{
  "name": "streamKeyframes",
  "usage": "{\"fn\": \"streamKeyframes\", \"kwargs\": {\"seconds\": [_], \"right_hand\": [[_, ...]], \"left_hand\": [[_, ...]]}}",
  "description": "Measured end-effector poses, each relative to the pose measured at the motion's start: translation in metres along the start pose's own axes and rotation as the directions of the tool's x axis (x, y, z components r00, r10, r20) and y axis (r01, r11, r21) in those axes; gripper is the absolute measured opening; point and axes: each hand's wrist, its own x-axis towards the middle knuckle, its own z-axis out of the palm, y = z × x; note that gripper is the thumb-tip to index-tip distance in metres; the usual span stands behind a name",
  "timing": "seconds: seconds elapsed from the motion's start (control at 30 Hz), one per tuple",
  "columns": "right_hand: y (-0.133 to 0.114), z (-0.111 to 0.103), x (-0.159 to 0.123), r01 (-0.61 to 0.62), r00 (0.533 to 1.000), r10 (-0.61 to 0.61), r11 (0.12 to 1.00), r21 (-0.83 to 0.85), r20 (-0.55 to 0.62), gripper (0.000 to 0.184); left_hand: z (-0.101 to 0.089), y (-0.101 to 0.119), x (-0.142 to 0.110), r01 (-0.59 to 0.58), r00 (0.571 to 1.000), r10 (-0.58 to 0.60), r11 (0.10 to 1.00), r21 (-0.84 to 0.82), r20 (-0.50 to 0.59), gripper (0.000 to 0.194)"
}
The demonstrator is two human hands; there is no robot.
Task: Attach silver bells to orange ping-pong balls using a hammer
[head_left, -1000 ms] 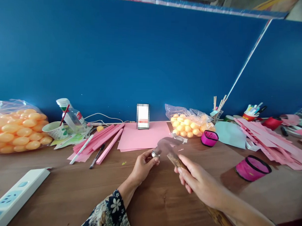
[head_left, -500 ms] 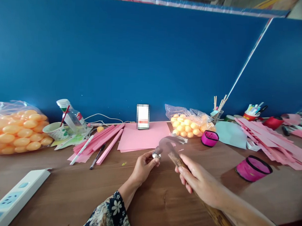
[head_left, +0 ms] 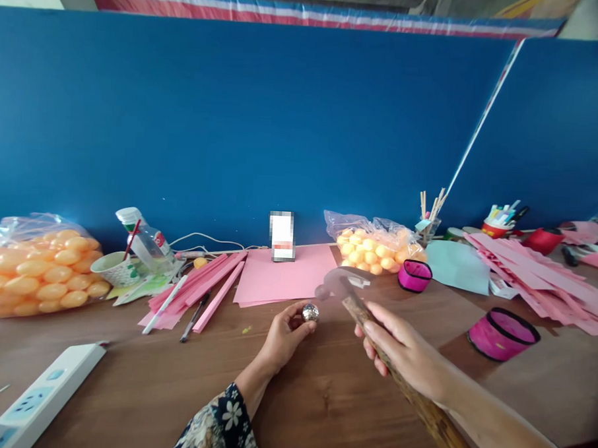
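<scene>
Between the thumb and fingers of my left hand (head_left: 287, 332) is a small, shiny silver ball (head_left: 310, 313) with a dented surface, held at the table top. My right hand (head_left: 397, 344) grips the wooden handle of a claw hammer (head_left: 357, 306). The hammer's head is slightly blurred and hangs above and to the right of the ball, apart from it. Beyond the ball lie sheets of pink paper (head_left: 281, 279), with a phone (head_left: 282, 236) standing upright at their back edge.
Bags of orange balls (head_left: 44, 272) stand left and back right. A power strip (head_left: 49, 388) lies front left. Pink paper strips (head_left: 202, 282), a cup (head_left: 113, 269) and a bottle (head_left: 147, 240) are left. Two magenta fabric rings (head_left: 502, 335) sit right, before a blue partition (head_left: 234, 129).
The hammer head has lifted off the silver ball, up and to the right, with my right hand. More of the ball shows now. My view has tilted slightly upward.
</scene>
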Motion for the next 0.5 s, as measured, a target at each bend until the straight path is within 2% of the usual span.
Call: {"fn": "streamKeyframes", "kwargs": {"seconds": [0.07, 0.13, 0.17, 0.23, 0.3, 0.37, 0.43, 0.5], "right_hand": [[0.011, -0.005, -0.004, 0.048, 0.994, -0.063, 0.984, -0.169, -0.087, 0.043], [0.028, -0.009, -0.007, 0.124, 0.971, -0.193, 0.915, -0.385, -0.144, 0.042], [0.038, -0.011, -0.008, 0.157, 0.956, -0.256, 0.858, -0.489, -0.142, 0.042], [0.061, -0.015, -0.009, 0.137, 0.944, -0.298, 0.739, -0.660, -0.138, 0.040], [0.083, -0.018, -0.008, 0.125, 0.930, -0.348, 0.601, -0.790, -0.118, 0.040], [0.101, -0.022, -0.006, 0.138, 0.906, -0.415, 0.485, -0.864, -0.088, 0.039], [0.112, -0.024, -0.002, 0.149, 0.889, -0.453, 0.416, -0.897, -0.062, 0.038], [0.119, -0.025, 0.001, 0.158, 0.879, -0.474, 0.380, -0.912, -0.045, 0.037]], "left_hand": [[0.000, -0.001, 0.000, 0.002, 0.998, -0.005, 0.998, -0.057, -0.057, 0.047], [0.001, 0.000, 0.000, 0.002, 0.993, -0.018, 0.991, -0.131, -0.117, 0.050], [0.001, 0.002, 0.000, -0.001, 0.988, -0.025, 0.986, -0.164, -0.153, 0.052], [-0.001, 0.006, 0.001, -0.018, 0.970, -0.030, 0.980, -0.196, -0.240, 0.057], [-0.007, 0.012, 0.002, -0.040, 0.946, -0.012, 0.988, -0.152, -0.323, 0.060], [-0.020, 0.017, 0.004, -0.035, 0.931, 0.030, 0.999, -0.008, -0.363, 0.059], [-0.039, 0.022, 0.009, -0.018, 0.915, 0.113, 0.970, 0.242, -0.386, 0.052], [-0.061, 0.025, 0.016, 0.053, 0.904, 0.188, 0.842, 0.537, -0.384, 0.047]]}}
